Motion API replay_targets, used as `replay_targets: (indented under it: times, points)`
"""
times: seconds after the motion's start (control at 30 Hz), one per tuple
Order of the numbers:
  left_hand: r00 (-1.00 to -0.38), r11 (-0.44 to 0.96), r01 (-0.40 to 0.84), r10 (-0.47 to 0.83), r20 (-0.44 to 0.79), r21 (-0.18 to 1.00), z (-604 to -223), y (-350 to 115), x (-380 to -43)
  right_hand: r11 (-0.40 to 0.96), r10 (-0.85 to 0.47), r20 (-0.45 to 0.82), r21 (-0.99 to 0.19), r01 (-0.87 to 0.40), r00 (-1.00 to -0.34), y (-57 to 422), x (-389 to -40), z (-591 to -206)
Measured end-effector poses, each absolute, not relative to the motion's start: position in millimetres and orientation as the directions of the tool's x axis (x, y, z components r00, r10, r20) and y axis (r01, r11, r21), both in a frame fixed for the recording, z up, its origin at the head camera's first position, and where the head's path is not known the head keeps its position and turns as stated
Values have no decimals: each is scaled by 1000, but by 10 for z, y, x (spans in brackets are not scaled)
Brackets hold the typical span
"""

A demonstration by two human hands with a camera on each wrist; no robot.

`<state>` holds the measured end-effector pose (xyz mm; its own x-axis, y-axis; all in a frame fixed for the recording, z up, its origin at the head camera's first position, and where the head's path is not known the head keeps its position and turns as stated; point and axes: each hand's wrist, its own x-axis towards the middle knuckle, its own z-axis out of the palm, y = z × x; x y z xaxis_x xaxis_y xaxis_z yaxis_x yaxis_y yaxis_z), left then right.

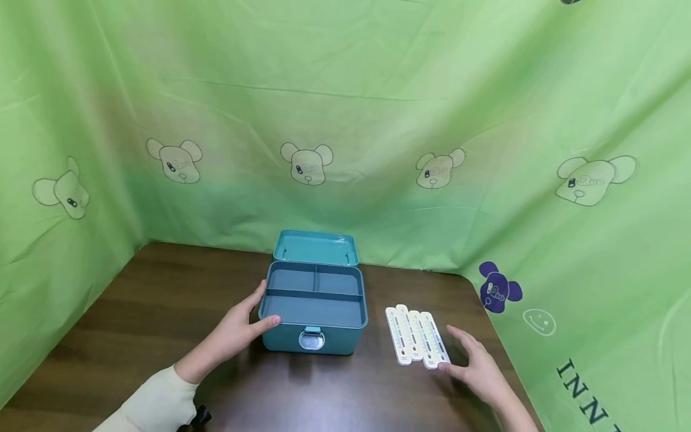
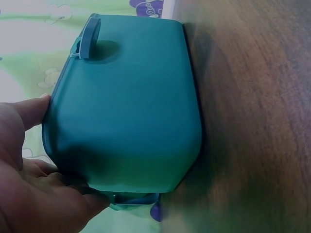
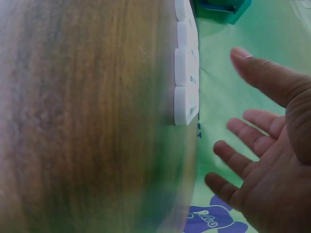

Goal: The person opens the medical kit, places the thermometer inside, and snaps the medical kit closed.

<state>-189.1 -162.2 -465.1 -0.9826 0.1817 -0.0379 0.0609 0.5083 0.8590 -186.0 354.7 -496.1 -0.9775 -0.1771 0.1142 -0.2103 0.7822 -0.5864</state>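
A teal storage box (image 1: 313,309) with its lid (image 1: 315,247) raised stands on the table, its divided compartments bare inside. My left hand (image 1: 237,327) rests at the box's left side, the thumb over the rim near the front corner and the other fingers stretched along the side. In the left wrist view, this hand (image 2: 39,170) touches the box (image 2: 126,107) at its upper edge. Several white thermometers (image 1: 417,337) lie side by side to the right of the box. Just right of them, my right hand (image 1: 477,369) hovers with spread fingers; the right wrist view shows it apart from the thermometers (image 3: 184,104).
The brown wooden table (image 1: 146,312) ends at a green cloth (image 1: 372,198) printed with bear heads, which hangs behind and at both sides. A clear latch (image 1: 311,340) sits on the box's front. A small black object (image 1: 201,417) shows below the left sleeve.
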Motion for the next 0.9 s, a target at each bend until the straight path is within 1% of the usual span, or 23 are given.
replay_targets:
  times: [0.2,0.33,0.6,0.8,0.9]
  points:
    - [-984,495,47,172,-45,868,-4697,-1619,-1865,821,-145,21,-555,-132,-989,3551,-1818,-5046]
    - [-985,491,56,168,-32,870,-4672,-1612,-1884,843,-119,15,-527,-109,-993,3535,-1828,-5078]
    - [-986,483,40,162,-44,875,-4641,-1595,-1895,895,-59,-9,-444,-49,-998,3480,-1904,-5153]
    - [-987,485,35,153,-45,874,-4648,-1574,-1892,917,-2,-11,-398,2,-1000,3410,-1932,-5113]
    - [-988,486,40,152,-40,873,-4646,-1577,-1888,919,24,-16,-393,29,-1000,3379,-1931,-5095]
